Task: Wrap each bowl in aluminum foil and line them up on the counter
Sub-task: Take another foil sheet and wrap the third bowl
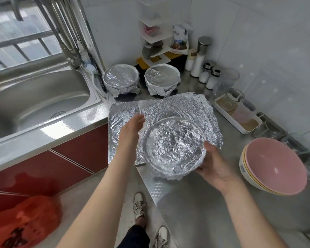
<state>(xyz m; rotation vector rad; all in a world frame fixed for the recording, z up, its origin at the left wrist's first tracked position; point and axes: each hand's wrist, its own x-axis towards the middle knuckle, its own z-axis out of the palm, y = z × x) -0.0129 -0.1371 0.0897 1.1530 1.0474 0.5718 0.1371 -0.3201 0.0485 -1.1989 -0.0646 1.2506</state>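
while right hand (215,166) grips the foil-wrapped bowl (174,147), left hand (131,128) hovers straight-fingered at its left.

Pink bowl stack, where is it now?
Head view, right side: the pink bowl stack sits on the counter, beside the right hand holding the foil-wrapped bowl.

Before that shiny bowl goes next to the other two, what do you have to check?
1. Right hand grips the round foil-wrapped bowl: ok.
2. Foil covers that bowl's top: ok; its underside: cannot tell.
3. Left hand is open, holding nothing, over the flat aluminium foil sheet: ok.
4. Room beside the two foil-wrapped bowls at the back: cannot tell; white bottles stand close.
5. Every bowl wrapped: not ok; the stacked pink bowls are bare.
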